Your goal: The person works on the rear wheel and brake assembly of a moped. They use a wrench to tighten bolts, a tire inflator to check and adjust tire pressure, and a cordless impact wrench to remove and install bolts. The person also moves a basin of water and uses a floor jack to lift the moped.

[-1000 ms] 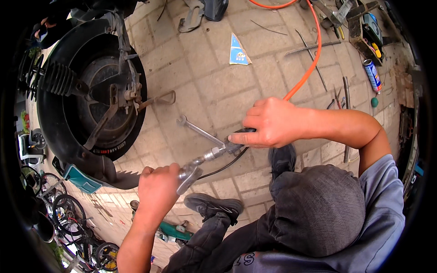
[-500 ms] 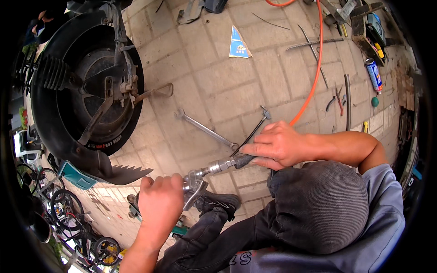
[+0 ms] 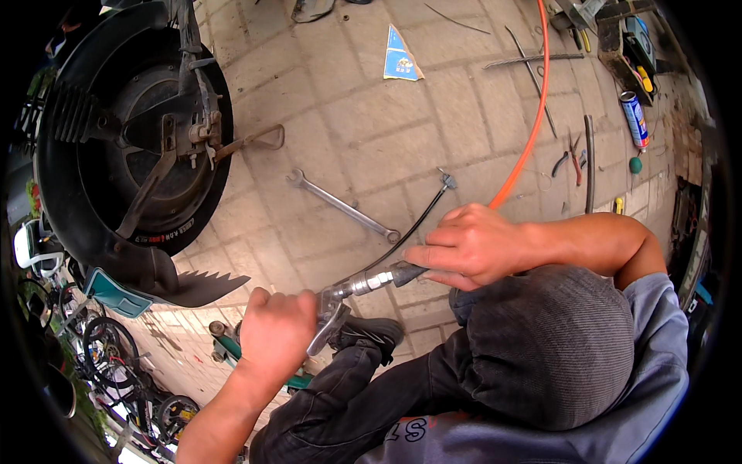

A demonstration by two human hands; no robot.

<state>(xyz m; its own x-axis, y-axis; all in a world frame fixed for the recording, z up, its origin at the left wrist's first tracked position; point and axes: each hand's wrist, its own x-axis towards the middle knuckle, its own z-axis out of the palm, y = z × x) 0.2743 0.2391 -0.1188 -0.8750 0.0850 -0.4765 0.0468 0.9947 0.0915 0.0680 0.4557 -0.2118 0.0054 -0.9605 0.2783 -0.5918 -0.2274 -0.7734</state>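
In my left hand (image 3: 280, 329) is a metal tyre inflator (image 3: 328, 313) with a lever, the fist wrapped round its body. My right hand (image 3: 471, 246) pinches the dark sleeve (image 3: 406, 274) at the inflator's other end, beside its silver coupling (image 3: 369, 283). An orange air hose (image 3: 529, 147) runs down behind the right hand, which hides where it ends. Past the inflator curves a thin black hose (image 3: 417, 224), tipped with a metal chuck (image 3: 447, 182) on the paving. Left of that hose lies a combination wrench (image 3: 344, 207).
A wheel with a black tyre (image 3: 212, 193) and a mudguard (image 3: 209, 288) stands at the left. Pliers (image 3: 575, 162), metal rods (image 3: 533, 85), a spray can (image 3: 634, 121) and a blue card (image 3: 400, 58) lie about the paving. Bicycles (image 3: 116, 352) stand at lower left.
The view has shifted slightly, so the wheel and wrench sit farther left and higher. More of the black hose shows beyond the inflator. Both hands keep their hold.
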